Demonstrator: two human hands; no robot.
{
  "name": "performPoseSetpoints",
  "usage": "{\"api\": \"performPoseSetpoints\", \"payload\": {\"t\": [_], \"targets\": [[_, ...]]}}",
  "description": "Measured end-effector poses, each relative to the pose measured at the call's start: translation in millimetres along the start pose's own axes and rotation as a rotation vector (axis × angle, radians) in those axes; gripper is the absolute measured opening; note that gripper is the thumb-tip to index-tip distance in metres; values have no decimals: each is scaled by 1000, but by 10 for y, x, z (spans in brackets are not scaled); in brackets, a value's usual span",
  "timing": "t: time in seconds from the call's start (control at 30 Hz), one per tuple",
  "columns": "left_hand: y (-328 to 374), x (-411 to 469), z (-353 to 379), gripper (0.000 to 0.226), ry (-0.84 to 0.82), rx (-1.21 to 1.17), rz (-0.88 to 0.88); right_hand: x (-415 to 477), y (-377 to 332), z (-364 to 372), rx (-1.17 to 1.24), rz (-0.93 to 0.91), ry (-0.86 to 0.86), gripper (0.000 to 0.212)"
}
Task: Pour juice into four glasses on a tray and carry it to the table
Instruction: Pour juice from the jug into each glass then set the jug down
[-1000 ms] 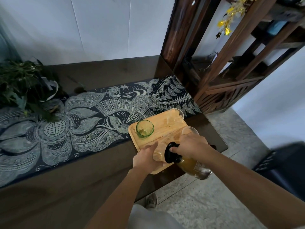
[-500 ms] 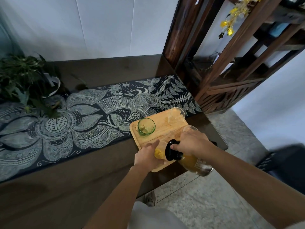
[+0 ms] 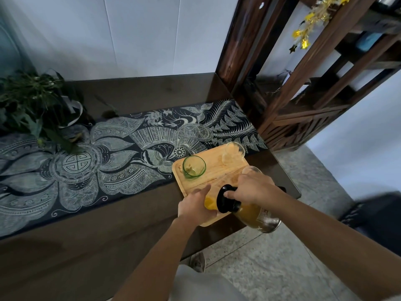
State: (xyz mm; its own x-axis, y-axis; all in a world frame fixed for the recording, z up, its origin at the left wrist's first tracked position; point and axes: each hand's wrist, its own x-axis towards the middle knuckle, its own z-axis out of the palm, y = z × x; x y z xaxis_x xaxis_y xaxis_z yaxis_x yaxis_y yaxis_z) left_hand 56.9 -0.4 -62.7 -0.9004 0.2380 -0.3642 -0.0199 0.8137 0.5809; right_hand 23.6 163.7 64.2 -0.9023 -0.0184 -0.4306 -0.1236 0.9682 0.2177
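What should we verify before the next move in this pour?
1. Glass steadied: left hand holds the near glass: ok.
2. Jug grip: right hand holds the tilted jug near its black lid: ok.
3. Pour on target: orange shows inside the near glass: ok.
4. Near glass fill level: hidden by the hand: cannot tell.
5. Others filled: green glass, far clear glass, clear glass behind the right hand: cannot tell.
6. Support: tray lies flat on the table: ok.

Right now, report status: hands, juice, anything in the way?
Left hand grips glass. Right hand tips jug, juice in glass. Green glass apart, nothing blocking.
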Motion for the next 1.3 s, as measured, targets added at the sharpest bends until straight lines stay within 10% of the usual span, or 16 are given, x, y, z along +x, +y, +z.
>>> {"api": "performPoseSetpoints", "payload": {"t": [1.3], "targets": [[-2,17,8,101,-11,22,7,13,-9,-125,-4,42,-34,54]]}}
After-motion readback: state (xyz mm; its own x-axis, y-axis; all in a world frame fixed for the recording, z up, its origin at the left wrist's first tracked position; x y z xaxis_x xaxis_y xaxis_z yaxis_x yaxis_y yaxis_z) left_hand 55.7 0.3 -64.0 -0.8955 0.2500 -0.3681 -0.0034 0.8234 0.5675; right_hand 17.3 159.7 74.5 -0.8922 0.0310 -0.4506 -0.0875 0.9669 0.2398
